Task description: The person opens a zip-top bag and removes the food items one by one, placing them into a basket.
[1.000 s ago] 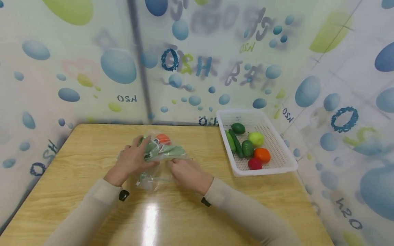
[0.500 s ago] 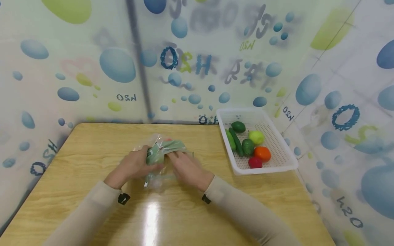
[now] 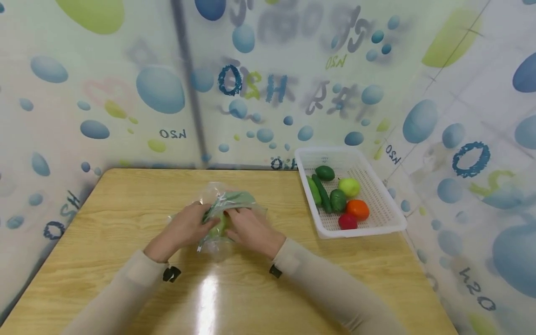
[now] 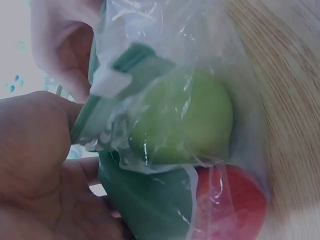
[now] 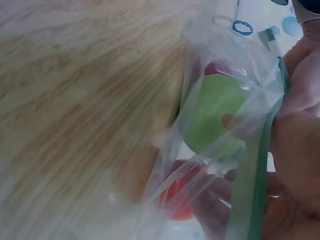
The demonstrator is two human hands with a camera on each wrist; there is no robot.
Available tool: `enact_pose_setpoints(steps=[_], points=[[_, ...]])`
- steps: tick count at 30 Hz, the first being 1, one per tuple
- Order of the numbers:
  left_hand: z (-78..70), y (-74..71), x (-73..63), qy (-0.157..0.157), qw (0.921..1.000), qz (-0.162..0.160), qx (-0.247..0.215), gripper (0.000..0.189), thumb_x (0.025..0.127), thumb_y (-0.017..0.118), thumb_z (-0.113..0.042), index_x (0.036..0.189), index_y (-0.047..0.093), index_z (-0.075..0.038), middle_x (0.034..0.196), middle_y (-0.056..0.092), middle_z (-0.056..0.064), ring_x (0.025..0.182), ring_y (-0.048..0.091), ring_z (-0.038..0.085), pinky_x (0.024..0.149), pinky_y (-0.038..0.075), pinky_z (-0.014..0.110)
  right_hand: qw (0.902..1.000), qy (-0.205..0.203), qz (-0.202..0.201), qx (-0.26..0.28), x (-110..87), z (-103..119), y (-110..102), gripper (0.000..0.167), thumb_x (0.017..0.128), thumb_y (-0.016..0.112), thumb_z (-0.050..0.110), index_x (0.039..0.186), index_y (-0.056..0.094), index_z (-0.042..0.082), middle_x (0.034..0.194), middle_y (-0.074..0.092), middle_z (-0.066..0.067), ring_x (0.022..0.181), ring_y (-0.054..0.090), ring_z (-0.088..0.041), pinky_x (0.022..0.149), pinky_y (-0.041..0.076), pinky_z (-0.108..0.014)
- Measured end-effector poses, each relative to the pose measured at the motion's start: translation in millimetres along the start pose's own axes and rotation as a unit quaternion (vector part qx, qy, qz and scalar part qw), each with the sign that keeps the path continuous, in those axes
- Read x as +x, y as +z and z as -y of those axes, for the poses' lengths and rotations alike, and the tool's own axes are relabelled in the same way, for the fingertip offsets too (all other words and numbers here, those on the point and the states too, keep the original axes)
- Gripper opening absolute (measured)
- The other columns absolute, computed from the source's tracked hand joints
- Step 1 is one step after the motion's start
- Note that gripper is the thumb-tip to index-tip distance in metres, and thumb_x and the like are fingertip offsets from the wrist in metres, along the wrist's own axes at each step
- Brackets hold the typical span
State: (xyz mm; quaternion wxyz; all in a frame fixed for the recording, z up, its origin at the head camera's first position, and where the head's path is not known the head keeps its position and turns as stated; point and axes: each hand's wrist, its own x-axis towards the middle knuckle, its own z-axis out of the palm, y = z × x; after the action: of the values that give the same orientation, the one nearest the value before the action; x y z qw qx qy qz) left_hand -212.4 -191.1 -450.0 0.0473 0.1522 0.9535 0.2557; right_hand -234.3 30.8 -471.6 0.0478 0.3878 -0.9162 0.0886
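Observation:
A clear zip bag [image 3: 213, 246] with a green strip along its mouth lies on the table. In it, the left wrist view shows a round green fruit [image 4: 187, 117] and a smooth red piece [image 4: 230, 205], both through the plastic. My left hand [image 3: 188, 228] pinches the bag's side near the mouth, thumb on top. My right hand [image 3: 253, 230] reaches in at the mouth. Its thumb and fingers [image 5: 212, 197] are spread, seen through the plastic, and the thumb tip overlaps the green fruit [image 5: 212, 107] in the right wrist view.
A white perforated basket [image 3: 360, 232] stands at the table's right. Several pieces of produce lie in it, among them a cucumber [image 3: 321, 195], an orange-red piece [image 3: 358, 210] and a yellow-green one [image 3: 349, 187]. A patterned wall [image 3: 251, 116] rises behind the wooden table [image 3: 138, 195].
The right hand has gone from a fist at the bag's mouth to spread fingers inside it. The green fruit now shows between the hands. The left hand has moved lower on the bag.

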Motion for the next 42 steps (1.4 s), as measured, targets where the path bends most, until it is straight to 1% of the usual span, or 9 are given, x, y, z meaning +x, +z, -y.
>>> enact_pose_setpoints(steps=[4,7,12,17,21,24,27,35,42], points=[[-3.8,0.6,-1.8,-0.001,0.9996,-0.003,-0.029,0.028,0.116,0.070,-0.019,0.132,0.073,0.004,0.089,0.067,0.008,0.076,0.059,0.020,0.068,0.050,0.037,0.9993,0.016,0.018,0.030,2.3,5.0,6.4,0.061,0.108,0.086,0.037,0.156,0.066,0.006,0.137,0.084,-0.009,0.119,0.083,-0.020,0.108,0.067,-0.034],[-5.5,1.7,-3.5,0.000,0.9989,-0.010,-0.046,0.026,0.116,0.068,-0.013,0.135,0.072,0.004,0.097,0.076,0.013,0.078,0.065,0.020,0.071,0.057,0.040,0.9982,0.020,0.032,0.047,3.3,9.5,9.7,0.068,0.109,0.086,0.039,0.162,0.061,0.006,0.145,0.081,-0.008,0.128,0.081,-0.020,0.117,0.064,-0.033],[-6.3,4.8,-6.1,0.015,0.9985,-0.034,-0.040,0.032,0.116,0.068,-0.009,0.144,0.069,0.006,0.121,0.084,0.026,0.096,0.079,0.030,0.082,0.065,0.050,0.9967,0.021,0.048,0.062,3.6,16.5,12.9,0.079,0.109,0.086,0.039,0.172,0.051,0.006,0.161,0.072,-0.008,0.147,0.071,-0.019,0.131,0.053,-0.034],[-6.0,5.8,-8.7,0.019,0.9980,-0.051,-0.033,0.040,0.117,0.066,-0.007,0.154,0.062,0.008,0.129,0.081,0.033,0.107,0.083,0.043,0.088,0.068,0.058,0.9983,0.008,0.032,0.049,3.9,19.6,14.5,0.079,0.108,0.086,0.038,0.171,0.051,0.006,0.159,0.072,-0.007,0.145,0.070,-0.018,0.137,0.047,-0.036],[-5.6,6.5,-9.5,0.022,0.9974,-0.057,-0.037,0.044,0.116,0.062,-0.003,0.158,0.058,0.009,0.140,0.077,0.036,0.122,0.080,0.052,0.100,0.067,0.065,0.9987,0.000,0.026,0.043,5.5,20.9,16.3,0.081,0.107,0.087,0.036,0.171,0.049,0.004,0.157,0.072,-0.008,0.140,0.071,-0.018,0.135,0.048,-0.036],[-5.1,8.5,-9.5,0.022,0.9971,-0.059,-0.043,0.044,0.116,0.059,0.000,0.159,0.057,0.010,0.146,0.074,0.036,0.131,0.076,0.054,0.107,0.065,0.067,0.9980,0.004,0.032,0.055,6.3,23.1,17.1,0.084,0.105,0.088,0.034,0.172,0.048,0.003,0.157,0.072,-0.009,0.137,0.071,-0.018,0.126,0.056,-0.032],[-5.5,10.9,-9.6,0.021,0.9968,-0.062,-0.045,0.044,0.116,0.058,0.000,0.160,0.057,0.009,0.146,0.075,0.036,0.131,0.077,0.053,0.107,0.065,0.067,0.9964,0.010,0.038,0.075,5.6,24.9,16.8,0.084,0.104,0.089,0.031,0.172,0.048,0.003,0.158,0.071,-0.011,0.136,0.071,-0.018,0.123,0.058,-0.031],[-7.0,9.4,-10.8,0.007,0.9967,-0.058,-0.056,0.048,0.116,0.064,-0.005,0.163,0.057,0.005,0.144,0.076,0.034,0.130,0.077,0.053,0.106,0.066,0.067,0.9925,0.020,0.030,0.117,-3.7,21.0,13.6,0.087,0.104,0.087,0.031,0.176,0.044,0.007,0.170,0.064,-0.013,0.151,0.067,-0.024,0.130,0.054,-0.039],[-6.3,6.2,-16.2,-0.024,0.9964,-0.057,-0.058,0.053,0.112,0.075,-0.011,0.159,0.060,0.007,0.142,0.076,0.032,0.127,0.077,0.048,0.106,0.066,0.065,0.9881,0.033,0.045,0.143,-12.8,19.0,6.2,0.079,0.104,0.089,0.026,0.172,0.052,0.008,0.161,0.071,-0.015,0.144,0.074,-0.030,0.126,0.059,-0.043]])
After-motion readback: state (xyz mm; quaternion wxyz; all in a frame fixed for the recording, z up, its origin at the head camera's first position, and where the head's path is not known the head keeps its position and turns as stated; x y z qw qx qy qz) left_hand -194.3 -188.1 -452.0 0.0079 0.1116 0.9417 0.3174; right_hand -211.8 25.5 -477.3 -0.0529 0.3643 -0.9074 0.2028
